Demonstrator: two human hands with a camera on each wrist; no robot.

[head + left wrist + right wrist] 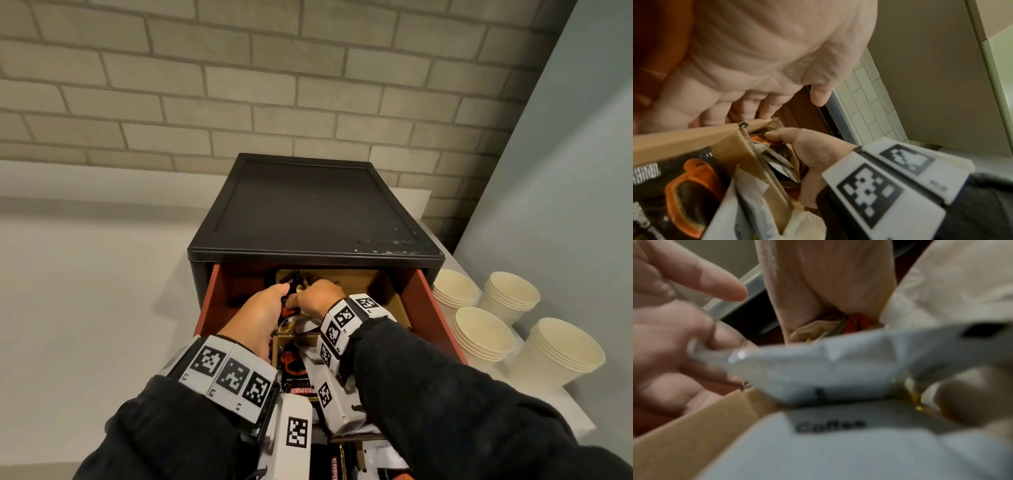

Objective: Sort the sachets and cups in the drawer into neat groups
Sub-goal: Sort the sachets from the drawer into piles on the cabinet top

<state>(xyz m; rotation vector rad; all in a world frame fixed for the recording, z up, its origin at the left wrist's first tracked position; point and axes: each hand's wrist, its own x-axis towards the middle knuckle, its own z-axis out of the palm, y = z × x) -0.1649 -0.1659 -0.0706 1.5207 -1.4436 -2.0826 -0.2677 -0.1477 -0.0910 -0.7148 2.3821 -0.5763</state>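
Both hands reach into the back of the open red drawer (428,308), which holds a cardboard insert (394,301). My right hand (317,296) is down in the rear compartment. In the left wrist view its thumb (772,134) pinches a dark sachet with orange print (774,147) among loose packets. My left hand (270,305) lies at the insert's left wall (694,139). Its fingers (766,105) curl over that wall with their tips hidden, and its thumb stands free. Black Kopiko sachets (294,370) and white coffee sachets (828,374) fill the nearer compartments.
The drawer comes out of a black cabinet (308,205) on a white counter (85,291) against a brick wall. Several stacks of cream paper cups (483,329) stand on the counter right of the drawer. A grey wall closes off the right side.
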